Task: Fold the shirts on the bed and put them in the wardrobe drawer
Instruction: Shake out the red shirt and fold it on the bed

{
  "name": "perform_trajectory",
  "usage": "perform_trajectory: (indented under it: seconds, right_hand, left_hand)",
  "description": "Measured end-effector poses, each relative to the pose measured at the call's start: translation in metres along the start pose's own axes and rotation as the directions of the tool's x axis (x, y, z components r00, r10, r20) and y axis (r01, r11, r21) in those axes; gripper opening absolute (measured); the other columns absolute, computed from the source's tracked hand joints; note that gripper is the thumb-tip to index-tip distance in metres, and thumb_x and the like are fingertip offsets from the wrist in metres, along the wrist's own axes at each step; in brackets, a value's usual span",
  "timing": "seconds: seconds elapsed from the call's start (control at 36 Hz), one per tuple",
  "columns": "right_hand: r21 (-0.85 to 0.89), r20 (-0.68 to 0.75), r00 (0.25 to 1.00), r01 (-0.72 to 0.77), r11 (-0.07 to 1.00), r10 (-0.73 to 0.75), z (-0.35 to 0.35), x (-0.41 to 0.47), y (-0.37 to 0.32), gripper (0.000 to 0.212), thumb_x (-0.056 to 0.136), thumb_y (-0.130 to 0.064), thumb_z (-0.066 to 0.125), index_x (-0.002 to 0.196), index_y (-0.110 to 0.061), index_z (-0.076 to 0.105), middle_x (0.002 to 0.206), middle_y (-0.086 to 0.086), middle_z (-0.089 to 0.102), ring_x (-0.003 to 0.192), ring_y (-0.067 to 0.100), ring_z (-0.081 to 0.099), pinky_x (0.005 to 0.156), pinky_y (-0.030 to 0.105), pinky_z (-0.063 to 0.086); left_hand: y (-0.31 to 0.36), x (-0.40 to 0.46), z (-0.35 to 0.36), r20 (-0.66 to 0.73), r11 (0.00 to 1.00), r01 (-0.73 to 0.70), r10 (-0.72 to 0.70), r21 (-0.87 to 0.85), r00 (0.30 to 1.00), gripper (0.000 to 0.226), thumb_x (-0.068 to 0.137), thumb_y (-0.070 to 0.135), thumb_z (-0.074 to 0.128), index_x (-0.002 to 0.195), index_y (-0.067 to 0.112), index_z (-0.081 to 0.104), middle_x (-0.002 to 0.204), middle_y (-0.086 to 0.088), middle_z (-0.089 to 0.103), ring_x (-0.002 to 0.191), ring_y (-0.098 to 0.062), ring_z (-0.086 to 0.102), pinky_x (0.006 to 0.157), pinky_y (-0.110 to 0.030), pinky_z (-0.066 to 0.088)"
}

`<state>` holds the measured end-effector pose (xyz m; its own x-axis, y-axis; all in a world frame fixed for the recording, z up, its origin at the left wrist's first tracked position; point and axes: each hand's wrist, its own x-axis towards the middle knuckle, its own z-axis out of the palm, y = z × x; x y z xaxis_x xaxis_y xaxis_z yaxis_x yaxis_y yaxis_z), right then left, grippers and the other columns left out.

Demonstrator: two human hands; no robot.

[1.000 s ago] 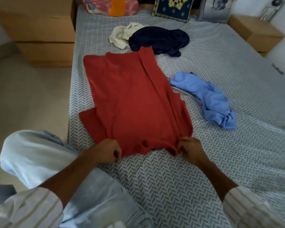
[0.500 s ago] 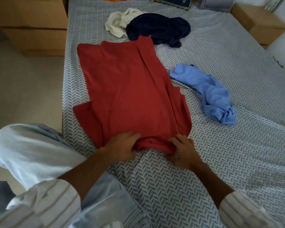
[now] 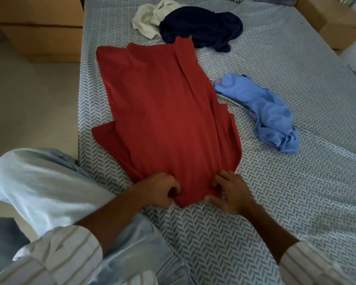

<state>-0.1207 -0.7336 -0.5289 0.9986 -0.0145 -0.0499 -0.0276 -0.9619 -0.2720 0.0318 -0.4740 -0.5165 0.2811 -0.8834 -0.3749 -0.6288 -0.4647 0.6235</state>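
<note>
The red shirt hem, at 6 o'clock, is gripped by left hand and right hand; uneven lifting could undo its side folds.

A home bedroom: a bed with patterned sheet, strewn shirts, and wooden drawers alongside.

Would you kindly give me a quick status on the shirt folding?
Left hand and right hand gripping red shirt at near edge. Shirt half-folded on bed. Three crumpled shirts waiting; nothing in the way.
</note>
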Motion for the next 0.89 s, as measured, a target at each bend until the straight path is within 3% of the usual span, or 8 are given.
perform_trajectory:
  seconds: [0.11, 0.19, 0.33, 0.42, 0.5, 0.61, 0.67, 0.89]
  right_hand:
    - [-0.006, -0.089, 0.995, 0.034, 0.999, -0.034, 0.000, 0.018, -0.036, 0.056, 0.079, -0.074, 0.060, 0.103, -0.023, 0.064, 0.100, -0.006, 0.055, 0.089, 0.018, 0.051, 0.078, 0.036, 0.042]
    - [-0.028, -0.143, 0.977, 0.154, 0.988, -0.156, 0.008, 0.039, -0.074, 0.047, 0.079, -0.057, 0.066, 0.106, -0.018, 0.064, 0.102, 0.000, 0.058, 0.090, 0.026, 0.055, 0.077, 0.038, 0.045]
    - [-0.064, -0.132, 0.940, 0.309, 0.949, -0.315, 0.030, 0.071, -0.137, 0.038, 0.080, -0.046, 0.065, 0.105, -0.017, 0.065, 0.097, 0.001, 0.059, 0.088, 0.024, 0.052, 0.071, 0.037, 0.042]
    - [-0.094, -0.061, 0.967, 0.241, 0.966, -0.247, 0.042, 0.086, -0.164, 0.041, 0.079, -0.047, 0.059, 0.108, -0.020, 0.064, 0.095, 0.000, 0.060, 0.087, 0.025, 0.055, 0.069, 0.036, 0.045]
    - [-0.008, 0.033, 0.989, 0.147, 0.989, -0.147, 0.051, 0.093, -0.179, 0.039, 0.075, -0.038, 0.050, 0.104, -0.016, 0.066, 0.088, 0.002, 0.065, 0.078, 0.029, 0.062, 0.064, 0.035, 0.050]
    - [0.172, 0.085, 0.972, 0.202, 0.964, -0.218, 0.053, 0.094, -0.189, 0.030, 0.071, -0.026, 0.058, 0.099, -0.016, 0.060, 0.084, 0.005, 0.063, 0.073, 0.030, 0.062, 0.062, 0.035, 0.053]
    - [0.190, 0.104, 0.944, 0.290, 0.938, -0.312, 0.052, 0.093, -0.189, 0.037, 0.069, -0.024, 0.063, 0.105, -0.021, 0.056, 0.087, 0.003, 0.061, 0.077, 0.028, 0.061, 0.067, 0.034, 0.053]
    - [0.115, 0.139, 0.926, 0.338, 0.934, -0.352, 0.043, 0.092, -0.185, 0.030, 0.067, -0.029, 0.062, 0.097, -0.024, 0.059, 0.086, -0.006, 0.062, 0.078, 0.019, 0.059, 0.064, 0.030, 0.046]
  left_hand:
    - [-0.010, -0.008, -0.015, -0.057, 0.987, 0.111, -0.118, -0.118, 0.991, 0.036, 0.080, 0.011, 0.069, 0.115, 0.020, 0.071, 0.105, 0.005, 0.070, 0.091, -0.006, 0.061, 0.081, -0.017, 0.047]
    - [-0.019, -0.021, -0.032, -0.294, 0.959, 0.200, -0.254, -0.200, 0.921, 0.028, 0.080, 0.006, 0.062, 0.099, 0.021, 0.076, 0.094, 0.005, 0.074, 0.089, -0.013, 0.069, 0.080, -0.016, 0.047]
    - [-0.057, -0.054, -0.054, -0.602, 0.807, 0.364, -0.590, -0.465, 0.538, 0.018, 0.080, 0.009, 0.066, 0.094, 0.019, 0.072, 0.086, 0.000, 0.073, 0.086, -0.019, 0.067, 0.080, -0.024, 0.047]
    - [-0.078, -0.070, -0.060, -0.498, 0.591, 0.393, -0.806, -0.704, 0.320, 0.018, 0.082, 0.012, 0.067, 0.100, 0.015, 0.068, 0.096, -0.005, 0.072, 0.094, -0.023, 0.065, 0.086, -0.027, 0.046]
    - [-0.090, -0.074, -0.058, -0.315, 0.366, 0.312, -0.927, -0.877, 0.205, 0.012, 0.080, 0.021, 0.070, 0.088, 0.016, 0.064, 0.093, -0.001, 0.071, 0.088, -0.017, 0.064, 0.091, -0.026, 0.051]
    - [-0.104, -0.076, -0.058, -0.121, 0.115, -0.037, -0.945, -0.993, 0.303, 0.027, 0.076, 0.018, 0.081, 0.085, 0.010, 0.058, 0.088, -0.017, 0.074, 0.076, -0.032, 0.073, 0.073, -0.048, 0.063]
    - [-0.106, -0.076, -0.062, -0.055, -0.007, -0.164, -0.927, -0.986, 0.371, 0.027, 0.082, 0.014, 0.080, 0.094, 0.007, 0.058, 0.091, -0.018, 0.072, 0.069, -0.029, 0.070, 0.056, -0.036, 0.061]
    - [-0.111, -0.072, -0.069, -0.008, -0.026, -0.071, -0.897, -0.997, 0.442, 0.021, 0.080, 0.006, 0.076, 0.069, 0.009, 0.059, 0.064, -0.014, 0.057, 0.042, -0.015, 0.043, 0.037, -0.018, 0.030]
